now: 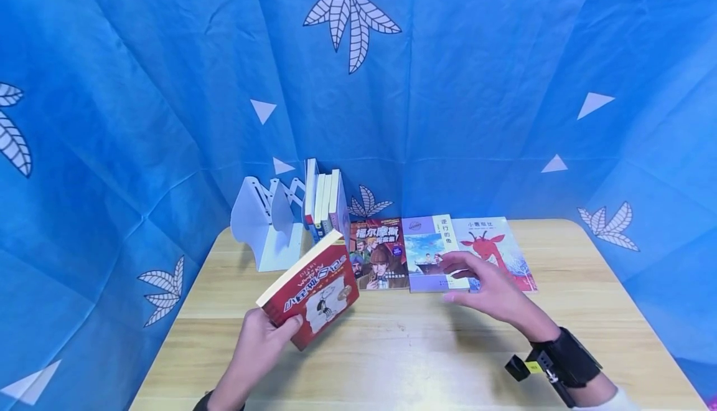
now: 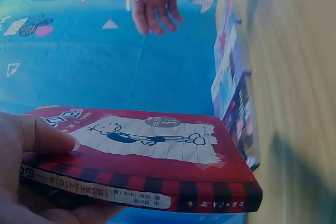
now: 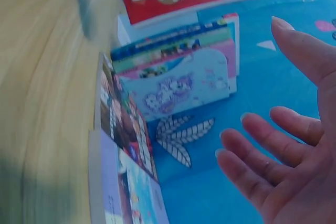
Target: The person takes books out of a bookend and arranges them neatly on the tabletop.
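Observation:
My left hand (image 1: 260, 342) grips a red book (image 1: 316, 299) by its lower left part, thumb on the cover. The book is held tilted above the table, its striped spine (image 2: 147, 192) showing in the left wrist view. My right hand (image 1: 490, 289) hovers with fingers spread and nothing in it, in front of the flat books. Those lie in a row: a dark detective book (image 1: 378, 255), a purple and blue book (image 1: 428, 255) and a white book with a red giraffe (image 1: 495, 249). Several books (image 1: 325, 199) stand upright beside a white bookend rack (image 1: 266, 218).
A light wooden table (image 1: 403, 349) carries everything. Behind it hangs a blue curtain (image 1: 476, 118) with white leaf prints, close against the back edge. The rack stands at the table's back left corner.

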Demonstrator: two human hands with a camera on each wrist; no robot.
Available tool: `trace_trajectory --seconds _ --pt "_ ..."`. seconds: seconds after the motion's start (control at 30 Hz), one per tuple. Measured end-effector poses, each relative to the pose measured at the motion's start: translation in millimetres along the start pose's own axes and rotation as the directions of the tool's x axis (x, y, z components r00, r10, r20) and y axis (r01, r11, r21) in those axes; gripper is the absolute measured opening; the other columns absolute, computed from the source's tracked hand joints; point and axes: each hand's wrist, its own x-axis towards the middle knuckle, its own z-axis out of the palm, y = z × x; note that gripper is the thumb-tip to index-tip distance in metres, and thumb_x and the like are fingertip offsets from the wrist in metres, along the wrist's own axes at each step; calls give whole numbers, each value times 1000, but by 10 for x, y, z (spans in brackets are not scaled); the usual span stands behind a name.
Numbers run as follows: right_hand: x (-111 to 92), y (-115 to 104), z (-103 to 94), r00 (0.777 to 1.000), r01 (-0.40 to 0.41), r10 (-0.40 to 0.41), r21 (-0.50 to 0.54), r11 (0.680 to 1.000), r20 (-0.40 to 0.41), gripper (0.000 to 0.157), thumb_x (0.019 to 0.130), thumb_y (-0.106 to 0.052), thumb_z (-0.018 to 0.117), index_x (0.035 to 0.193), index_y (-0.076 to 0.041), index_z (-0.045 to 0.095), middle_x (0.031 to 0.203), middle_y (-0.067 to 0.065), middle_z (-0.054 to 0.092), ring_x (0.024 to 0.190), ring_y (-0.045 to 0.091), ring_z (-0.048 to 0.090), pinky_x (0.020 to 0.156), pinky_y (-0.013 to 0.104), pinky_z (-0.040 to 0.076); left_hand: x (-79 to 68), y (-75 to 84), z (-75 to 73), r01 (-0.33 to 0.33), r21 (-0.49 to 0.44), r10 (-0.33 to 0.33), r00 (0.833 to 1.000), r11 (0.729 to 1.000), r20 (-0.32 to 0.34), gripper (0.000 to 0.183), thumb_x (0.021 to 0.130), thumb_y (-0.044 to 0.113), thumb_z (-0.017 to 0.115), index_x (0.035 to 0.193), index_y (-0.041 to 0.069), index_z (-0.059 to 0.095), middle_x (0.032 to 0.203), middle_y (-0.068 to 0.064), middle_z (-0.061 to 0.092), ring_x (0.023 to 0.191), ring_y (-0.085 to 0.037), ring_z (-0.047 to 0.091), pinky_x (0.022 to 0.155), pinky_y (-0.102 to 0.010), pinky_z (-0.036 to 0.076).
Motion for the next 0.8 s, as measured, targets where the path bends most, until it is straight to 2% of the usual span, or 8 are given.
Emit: trace_trajectory --seconds 0.13,0.33,0.43,0.6,0.7,0.8 --pt "-10 -53 94 999 25 -27 48 998 29 64 88 -28 84 144 -12 55 132 3 70 118 22 69 101 31 60 -19 5 90 32 -51 -30 999 998 36 39 90 -2 70 129 -4 67 121 -25 75 106 -37 76 83 -44 68" --pt "-36 -110 236 996 55 -61 81 995 72 66 88 -31 84 143 -13 55 136 6 68 121 25 68 104 42 60 -56 1 212 30 -134 -17 995 991 101 39 88 -4 70 126 -3 69 119 -23 76 107 -35 76 84 -41 68" --pt "-46 -139 290 993 60 -71 115 991 94 66 87 -31 85 144 -17 54 136 5 67 122 26 67 105 38 60 -78 7 257 30 -157 -6 989 987 149 40 88 -3 70 127 -4 67 121 -25 75 110 -38 75 86 -41 67" --pt "-67 -178 382 990 79 -95 146 986 105 69 85 -31 86 144 -17 53 136 4 67 124 24 66 106 35 59 -108 -10 325 5 -163 36 967 987 252 43 89 2 72 131 -5 65 126 -27 72 115 -41 72 89 -41 67" --pt "-84 -203 439 987 82 -101 151 985 125 71 85 -32 86 145 -16 52 138 6 65 124 24 65 106 38 59 -114 -16 369 -25 -174 79 947 984 310 44 90 4 72 132 -4 65 128 -27 71 117 -43 71 91 -42 66" --pt "-109 -228 488 984 68 -90 143 987 154 76 84 -33 87 147 -13 50 142 9 63 126 27 65 107 44 58 -119 -9 405 -24 -189 91 929 982 358 45 91 6 72 134 -4 64 131 -27 70 119 -44 70 92 -43 65"
